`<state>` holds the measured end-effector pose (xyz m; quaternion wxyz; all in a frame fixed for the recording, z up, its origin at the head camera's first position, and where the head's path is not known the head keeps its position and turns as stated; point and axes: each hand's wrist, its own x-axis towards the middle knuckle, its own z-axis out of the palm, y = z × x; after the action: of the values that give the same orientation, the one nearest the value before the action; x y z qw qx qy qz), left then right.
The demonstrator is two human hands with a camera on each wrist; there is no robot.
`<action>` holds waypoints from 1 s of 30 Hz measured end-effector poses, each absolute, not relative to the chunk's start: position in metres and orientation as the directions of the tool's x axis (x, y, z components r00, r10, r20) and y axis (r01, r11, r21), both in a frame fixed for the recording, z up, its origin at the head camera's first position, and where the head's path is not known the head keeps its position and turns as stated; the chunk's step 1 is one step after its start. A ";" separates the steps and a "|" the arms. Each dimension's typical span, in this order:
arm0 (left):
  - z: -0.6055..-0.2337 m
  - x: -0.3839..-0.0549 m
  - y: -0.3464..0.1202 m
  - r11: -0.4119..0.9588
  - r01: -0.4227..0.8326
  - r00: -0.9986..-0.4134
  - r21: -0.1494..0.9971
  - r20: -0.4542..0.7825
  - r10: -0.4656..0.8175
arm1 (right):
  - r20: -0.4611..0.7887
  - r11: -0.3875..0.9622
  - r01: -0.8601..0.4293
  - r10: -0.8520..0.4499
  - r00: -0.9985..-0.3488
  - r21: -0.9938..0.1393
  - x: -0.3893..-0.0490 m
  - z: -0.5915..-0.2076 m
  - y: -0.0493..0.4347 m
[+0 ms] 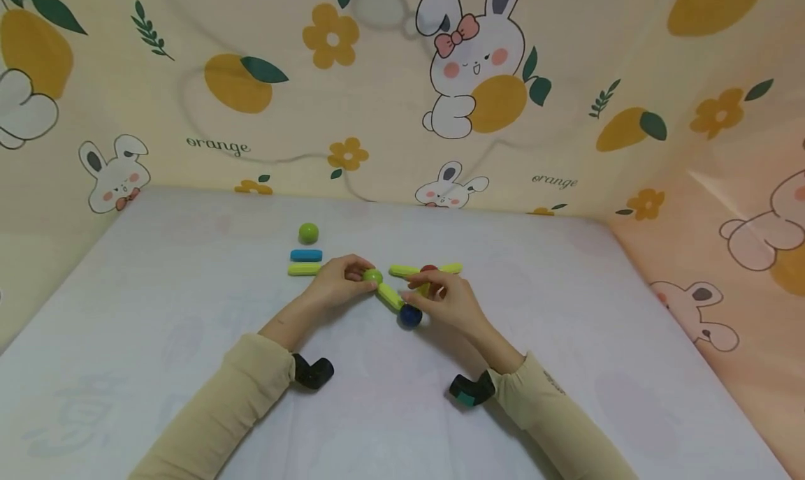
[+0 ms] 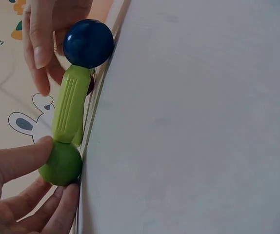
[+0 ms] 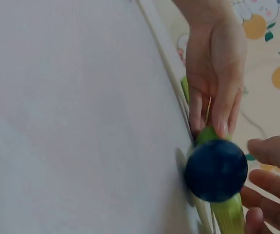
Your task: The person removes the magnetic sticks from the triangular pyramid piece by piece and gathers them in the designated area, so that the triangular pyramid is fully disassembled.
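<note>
My left fingers pinch the green ball ending the yellow-green stick that runs leftward from the blue ball, my right fingers loose beside it; the stick looks light and stiff, best held mid-groove.

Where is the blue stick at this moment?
In the head view, the blue stick lies left of centre, to the left of the left hand, between a green ball and a yellow-green stick.

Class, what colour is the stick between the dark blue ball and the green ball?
Yellow-green; the stick shows best in the left wrist view.
</note>
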<state>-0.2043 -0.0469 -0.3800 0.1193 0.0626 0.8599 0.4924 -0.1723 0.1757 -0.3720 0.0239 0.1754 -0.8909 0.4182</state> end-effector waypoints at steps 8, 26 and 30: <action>-0.380 -0.203 -0.051 0.527 0.004 -0.973 0.850 -0.117 0.197 | 0.148 0.634 -0.347 -0.346 -0.926 -0.691 -0.171 -0.374 0.160; -0.381 -0.199 -0.045 0.517 0.025 -0.969 0.856 -0.106 0.223 | 0.091 0.706 -0.241 -0.243 -0.966 -0.666 -0.167 -0.379 0.156; -0.378 -0.201 -0.047 0.523 0.023 -0.973 0.852 -0.103 0.209 | 0.075 0.692 -0.255 -0.279 -0.957 -0.675 -0.167 -0.376 0.159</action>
<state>-0.2014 -0.0472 -0.3779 0.0963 0.0667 0.8674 0.4836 -0.1673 0.1587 -0.3761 -0.0167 0.1453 -0.9198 0.3642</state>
